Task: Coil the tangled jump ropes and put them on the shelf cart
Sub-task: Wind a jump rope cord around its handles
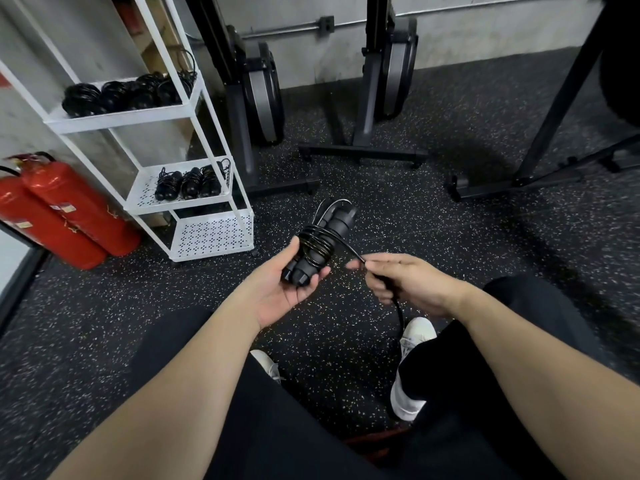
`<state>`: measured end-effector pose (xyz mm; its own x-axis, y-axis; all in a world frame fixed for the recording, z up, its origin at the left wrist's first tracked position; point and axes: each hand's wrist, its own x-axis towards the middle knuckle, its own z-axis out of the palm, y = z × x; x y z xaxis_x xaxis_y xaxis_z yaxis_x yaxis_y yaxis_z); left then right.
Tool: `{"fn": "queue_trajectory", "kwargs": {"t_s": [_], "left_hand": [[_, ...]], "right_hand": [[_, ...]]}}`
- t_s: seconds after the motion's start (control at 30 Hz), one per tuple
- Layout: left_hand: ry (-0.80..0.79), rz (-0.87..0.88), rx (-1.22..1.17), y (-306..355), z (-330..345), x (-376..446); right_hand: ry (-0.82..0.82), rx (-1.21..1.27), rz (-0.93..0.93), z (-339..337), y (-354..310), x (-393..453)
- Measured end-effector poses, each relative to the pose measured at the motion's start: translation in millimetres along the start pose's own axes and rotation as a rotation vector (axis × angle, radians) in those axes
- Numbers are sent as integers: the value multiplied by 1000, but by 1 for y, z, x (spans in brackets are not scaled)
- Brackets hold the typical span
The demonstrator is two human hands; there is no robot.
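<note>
Speckled black rubber flooring (433, 216) filled my view, running back to a grey concrete wall (311, 53) where two black machines with round housings (263, 95) stood on their bases. At the left stood the white shelf cart (194, 188), three perforated trays in sight; coiled black jump ropes (128, 93) lay in a row on the upper tray, and three more bundles (188, 183) sat on the middle tray. The lowest tray (214, 233) showed only its punched pattern. Two red fire extinguishers (65, 209) leaned beside the cart; their small labels were too blurred for me to read. My black trousers and white shoes (414, 341) showed below.

My left hand (277, 289), palm up with fingers curled, held the jump rope (318, 240) I was working on: both black handles together, cord wound round them in several turns. My right hand (408, 282) pinched the loose cord (353, 252) between thumb and forefinger just beside the bundle, the tail passing through my fist and hanging toward the floor. I saw no readable writing on the handles.
</note>
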<state>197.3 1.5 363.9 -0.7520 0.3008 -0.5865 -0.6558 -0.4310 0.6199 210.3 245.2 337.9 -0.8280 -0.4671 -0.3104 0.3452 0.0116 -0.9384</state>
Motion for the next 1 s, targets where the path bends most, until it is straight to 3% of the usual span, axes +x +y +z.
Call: {"fn": "queue_trajectory", "kwargs": {"t_s": [0.17,0.4,0.63,0.83,1.0], "left_hand": [[-8,25,-87,3,0,-1],[-141,-8,-174,7,-10,2],[-152,-123,257,5,-2,-17],[-373,-204,621,1,-2,-17],[-455,-306,844,-7,-2,-10]], "right_hand": [[-61,-227,83,1,-2,-3],[-32,-10,95,-11,1,0],[49,-286,277,-4,0,-1],[213,-375,234,-4,1,-4],[221,-359,238,2,-5,-2]]}}
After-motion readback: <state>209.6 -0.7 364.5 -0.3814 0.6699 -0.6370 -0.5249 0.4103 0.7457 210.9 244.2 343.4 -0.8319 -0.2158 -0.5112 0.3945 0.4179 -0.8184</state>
